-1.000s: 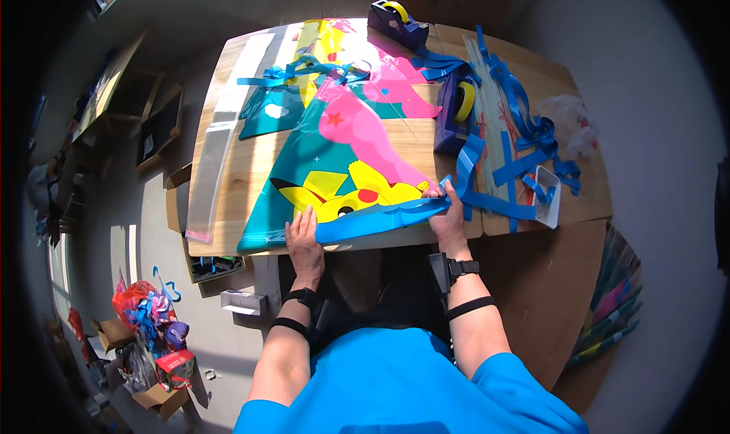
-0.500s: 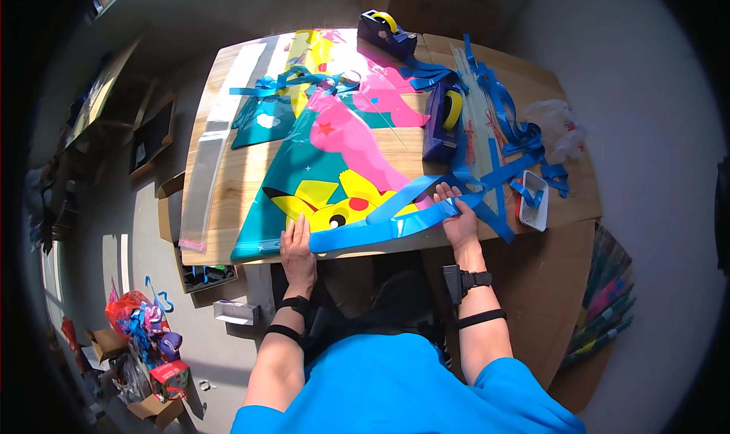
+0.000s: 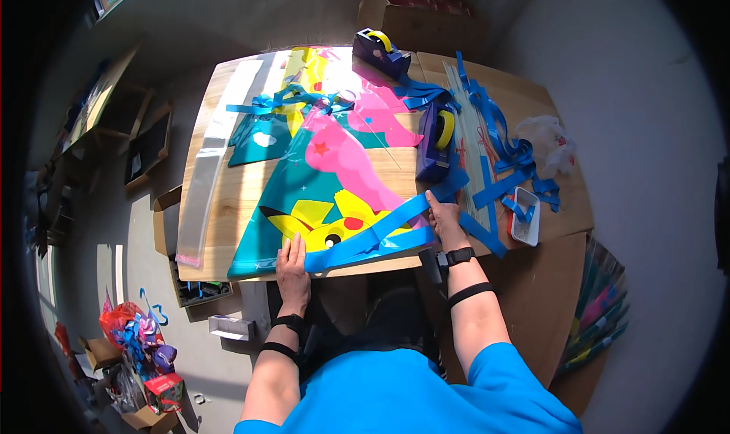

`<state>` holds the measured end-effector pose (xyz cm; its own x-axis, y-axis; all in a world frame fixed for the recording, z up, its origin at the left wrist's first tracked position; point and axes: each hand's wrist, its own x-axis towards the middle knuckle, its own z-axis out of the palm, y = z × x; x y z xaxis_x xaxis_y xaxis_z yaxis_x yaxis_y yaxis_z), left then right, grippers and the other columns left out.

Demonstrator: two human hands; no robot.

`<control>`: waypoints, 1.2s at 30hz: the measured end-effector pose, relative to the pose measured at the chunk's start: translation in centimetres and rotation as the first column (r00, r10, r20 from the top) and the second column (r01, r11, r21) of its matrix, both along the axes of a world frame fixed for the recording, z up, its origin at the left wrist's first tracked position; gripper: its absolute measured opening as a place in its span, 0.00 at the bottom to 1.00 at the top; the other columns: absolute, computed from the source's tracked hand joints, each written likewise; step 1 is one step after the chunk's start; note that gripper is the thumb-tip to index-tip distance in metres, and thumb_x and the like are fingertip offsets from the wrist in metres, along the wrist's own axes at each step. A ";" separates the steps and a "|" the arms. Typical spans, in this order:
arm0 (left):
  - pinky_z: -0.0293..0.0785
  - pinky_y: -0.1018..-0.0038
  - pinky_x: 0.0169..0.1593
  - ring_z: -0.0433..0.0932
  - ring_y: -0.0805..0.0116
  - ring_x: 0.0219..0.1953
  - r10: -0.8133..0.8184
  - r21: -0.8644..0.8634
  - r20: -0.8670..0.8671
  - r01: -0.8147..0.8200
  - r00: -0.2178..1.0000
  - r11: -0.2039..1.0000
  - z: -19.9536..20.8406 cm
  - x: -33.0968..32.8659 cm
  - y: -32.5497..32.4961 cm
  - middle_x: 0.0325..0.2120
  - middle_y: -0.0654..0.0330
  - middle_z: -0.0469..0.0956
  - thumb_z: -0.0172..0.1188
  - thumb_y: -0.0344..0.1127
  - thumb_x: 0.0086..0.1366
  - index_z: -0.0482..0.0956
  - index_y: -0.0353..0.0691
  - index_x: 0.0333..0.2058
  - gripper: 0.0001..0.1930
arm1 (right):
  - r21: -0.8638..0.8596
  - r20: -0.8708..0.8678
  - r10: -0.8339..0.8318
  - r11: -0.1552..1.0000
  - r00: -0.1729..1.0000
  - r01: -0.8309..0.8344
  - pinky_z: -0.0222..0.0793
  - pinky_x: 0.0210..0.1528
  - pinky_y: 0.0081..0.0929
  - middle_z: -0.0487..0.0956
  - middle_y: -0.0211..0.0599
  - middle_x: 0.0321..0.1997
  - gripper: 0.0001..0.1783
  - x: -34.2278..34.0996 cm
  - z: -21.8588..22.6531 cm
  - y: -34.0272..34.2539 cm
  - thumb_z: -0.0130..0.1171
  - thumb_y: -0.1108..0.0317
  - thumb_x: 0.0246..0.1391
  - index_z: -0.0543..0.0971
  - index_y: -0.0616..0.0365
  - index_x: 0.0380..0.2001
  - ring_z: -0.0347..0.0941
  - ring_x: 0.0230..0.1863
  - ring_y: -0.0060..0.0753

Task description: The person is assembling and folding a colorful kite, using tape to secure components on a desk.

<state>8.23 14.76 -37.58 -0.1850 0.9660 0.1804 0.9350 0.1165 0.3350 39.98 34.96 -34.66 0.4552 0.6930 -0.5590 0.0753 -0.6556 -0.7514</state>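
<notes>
A triangular kite-like plastic sheet (image 3: 304, 206), teal and pink with a yellow cartoon animal, lies at the table's near edge. My left hand (image 3: 292, 274) rests on its lower edge with fingers stretched out flat, beside the left end of a blue plastic strip (image 3: 342, 255). That strip doubles back on itself in a narrow V across the cartoon. My right hand (image 3: 445, 220) is closed, pinching the strip between thumb and fingers near the sheet's right corner. Beyond the right hand, more of the strip runs toward the blue strips on the right.
Two dark tape dispensers (image 3: 435, 149) with yellow rolls stand on the wooden table (image 3: 209, 156). Thin rods (image 3: 475, 160), loose blue strips, a clear plastic bag (image 3: 544, 139) and a small white tray (image 3: 526, 225) lie at the right. Cardboard boxes surround the table.
My right hand has turned from palm-up and open beneath the strip to a closed pinch on it, slightly left. The strip's upper length is pulled straighter. My left hand stays at the sheet's edge.
</notes>
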 end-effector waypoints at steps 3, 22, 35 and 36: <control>0.55 0.59 0.69 0.62 0.57 0.66 -0.001 -0.006 0.005 0.001 1.000 1.000 0.3 0.0 0.0 0.63 0.60 0.67 0.52 0.26 0.64 0.71 0.38 0.59 0.24 | 0.031 -0.187 -0.097 0.994 0.978 0.104 0.51 0.14 0.21 0.70 0.28 0.17 0.22 -0.2 -1.4 0.7 0.76 0.56 0.43 0.72 0.53 0.17 0.61 0.14 0.20; 0.55 0.60 0.69 0.62 0.55 0.65 -0.022 0.020 0.015 0.021 1.000 1.000 0.1 0.1 -0.1 0.63 0.59 0.67 0.53 0.19 0.58 0.71 0.36 0.59 0.27 | 0.408 -0.907 0.408 0.797 0.102 0.446 0.65 0.63 0.45 0.82 0.35 0.45 0.10 4.7 6.7 -2.7 0.56 0.71 0.61 0.77 0.56 0.46 0.78 0.52 0.39; 0.51 0.59 0.71 0.59 0.57 0.67 -0.011 -0.019 0.006 0.011 1.000 1.000 0.4 0.1 -0.1 0.65 0.60 0.64 0.49 0.22 0.60 0.70 0.36 0.59 0.26 | 0.548 -0.669 0.015 0.686 0.743 0.479 0.66 0.65 0.39 0.71 0.48 0.61 0.16 21.2 9.7 -1.6 0.36 0.64 0.71 0.65 0.59 0.55 0.69 0.62 0.42; 0.51 0.59 0.71 0.59 0.57 0.67 -0.011 -0.011 0.002 0.011 1.000 1.000 0.2 0.5 0.1 0.65 0.60 0.64 0.49 0.22 0.61 0.70 0.36 0.59 0.26 | 0.557 -0.635 -0.017 0.683 0.772 0.473 0.66 0.66 0.39 0.70 0.48 0.62 0.17 21.9 10.0 -1.7 0.35 0.63 0.72 0.65 0.59 0.56 0.68 0.63 0.42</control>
